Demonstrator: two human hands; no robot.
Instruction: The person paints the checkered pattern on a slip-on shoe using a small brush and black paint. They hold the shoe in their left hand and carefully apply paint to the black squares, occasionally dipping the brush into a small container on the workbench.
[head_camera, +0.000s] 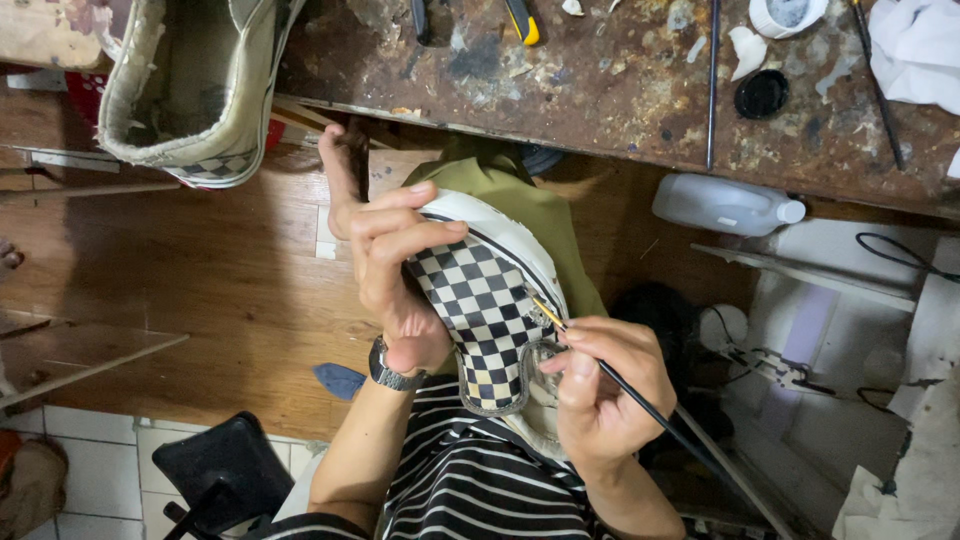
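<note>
My left hand (385, 260) grips a black-and-white checkered slip-on shoe (490, 310) by its toe, fingers wrapped over the white rubber edge. My right hand (600, 385) pinches a thin black paintbrush (640, 400), and its fine tip touches the shoe's side near the collar. The shoe is held over my lap, above olive trousers and a striped shirt. A second checkered shoe (190, 90) rests on the workbench edge at the upper left, opening facing me.
A paint-stained workbench (600, 90) runs across the top with a small white cup (785, 15), a black lid (762, 95), thin rods and white rags (915, 50). A translucent plastic jug (725, 205) lies below it. A black stool (225, 470) stands lower left on wood flooring.
</note>
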